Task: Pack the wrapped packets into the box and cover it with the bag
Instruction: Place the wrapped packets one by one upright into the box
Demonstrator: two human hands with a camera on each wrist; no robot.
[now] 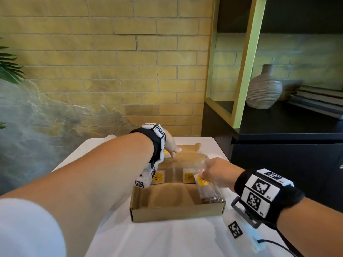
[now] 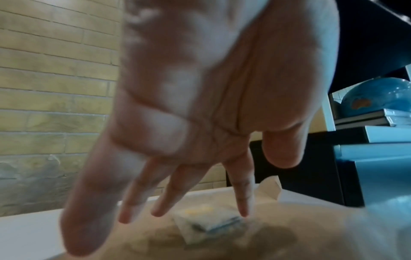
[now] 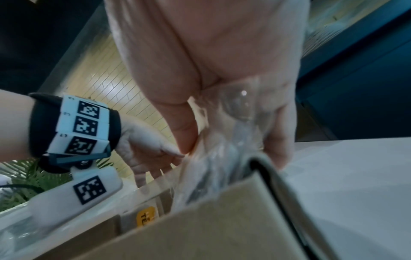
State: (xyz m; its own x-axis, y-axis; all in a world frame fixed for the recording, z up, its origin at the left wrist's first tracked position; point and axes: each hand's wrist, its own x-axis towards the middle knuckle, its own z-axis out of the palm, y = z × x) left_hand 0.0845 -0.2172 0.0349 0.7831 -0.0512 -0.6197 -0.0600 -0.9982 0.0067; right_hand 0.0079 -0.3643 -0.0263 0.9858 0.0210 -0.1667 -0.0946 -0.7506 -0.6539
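A shallow cardboard box [image 1: 176,213] sits on the white table [image 1: 167,238]. Wrapped packets with yellow TEA labels lie inside: two [image 1: 157,178] [image 1: 189,178] across the middle and one [image 1: 206,188] along the right wall. A clear plastic bag [image 1: 187,160] is stretched over the box's far half. My right hand [image 1: 213,167] pinches its right end between thumb and fingers [image 3: 278,140], above the box's right wall [image 3: 222,228]. My left hand [image 1: 171,147] reaches down at the far left corner. Its straight fingers [image 2: 243,207] touch the film over a packet [image 2: 206,223].
A brown flap [image 1: 196,145] sticks up behind the box. To the right of the table stands a dark cabinet [image 1: 278,164] with a green-framed shelf, a ribbed vase [image 1: 263,89] and books. The brick wall is close behind, and plant leaves [image 1: 9,67] show at far left.
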